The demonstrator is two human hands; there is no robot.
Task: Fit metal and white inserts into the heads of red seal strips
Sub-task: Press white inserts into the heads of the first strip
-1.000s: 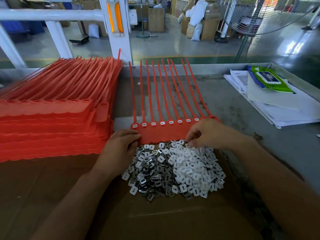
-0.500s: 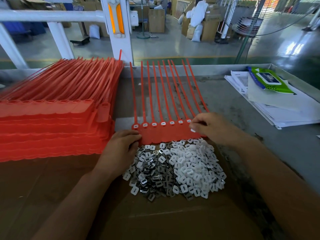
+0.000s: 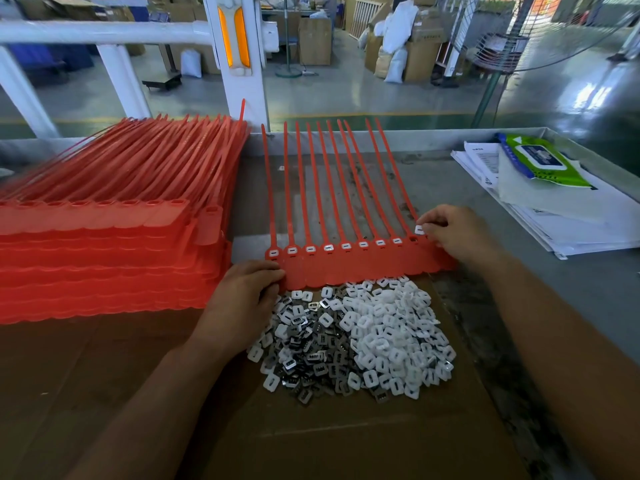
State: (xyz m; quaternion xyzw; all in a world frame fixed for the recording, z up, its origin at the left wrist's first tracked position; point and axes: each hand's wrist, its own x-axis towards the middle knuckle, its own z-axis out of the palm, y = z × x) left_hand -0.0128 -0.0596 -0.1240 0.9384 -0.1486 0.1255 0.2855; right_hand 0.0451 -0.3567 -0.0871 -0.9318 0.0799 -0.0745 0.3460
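A row of joined red seal strips (image 3: 360, 268) lies flat in front of me, tails pointing away. Several of its heads hold white inserts; one head near the right end (image 3: 413, 238) shows an open hole. My right hand (image 3: 457, 230) pinches a white insert (image 3: 419, 230) just above that end. My left hand (image 3: 242, 292) rests on the row's left corner, fingers curled over its edge. Below the row lies a heap of metal inserts (image 3: 308, 355) on the left and white inserts (image 3: 394, 337) on the right.
A tall stack of red seal strips (image 3: 104, 244) fills the left side. Brown cardboard (image 3: 311, 438) covers the near tabletop. Papers (image 3: 571, 216) and a green wipes pack (image 3: 540, 164) lie at the right. A raised table rim (image 3: 433, 136) runs along the back.
My right hand moved from the pile up and rightward along the row of heads, now holding a white insert at the right end. The left hand stayed put.
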